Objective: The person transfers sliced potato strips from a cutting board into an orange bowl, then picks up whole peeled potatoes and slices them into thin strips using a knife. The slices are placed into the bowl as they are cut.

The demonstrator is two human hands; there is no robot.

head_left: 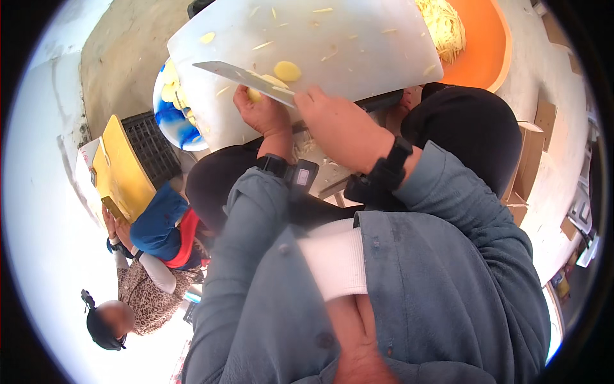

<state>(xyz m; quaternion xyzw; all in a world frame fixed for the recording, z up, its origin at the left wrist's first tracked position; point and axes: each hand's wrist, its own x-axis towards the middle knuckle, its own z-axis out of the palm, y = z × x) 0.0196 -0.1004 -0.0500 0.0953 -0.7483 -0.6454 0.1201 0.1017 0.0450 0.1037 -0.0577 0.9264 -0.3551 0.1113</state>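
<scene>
My right hand (331, 120) grips a broad-bladed kitchen knife (225, 71), whose blade points to the upper left across a white cutting board (345, 53). Pale yellow slices, perhaps potato, cling to the blade. Beneath it, the fingers of my left hand (264, 113) hold a yellow piece (254, 95), partly hidden by the knife. A round yellow slice (288, 71) lies on the board just beyond the blade, and thin slivers are scattered over the surface.
An orange basin (494, 57) at the upper right holds a heap of yellow shreds (443, 31). A blue-and-white bowl (168, 117) with yellow pieces stands left of the board. At the left, a co-worker (148, 288) sits by a yellow board (124, 168). Cardboard boxes (530, 153) stand at right.
</scene>
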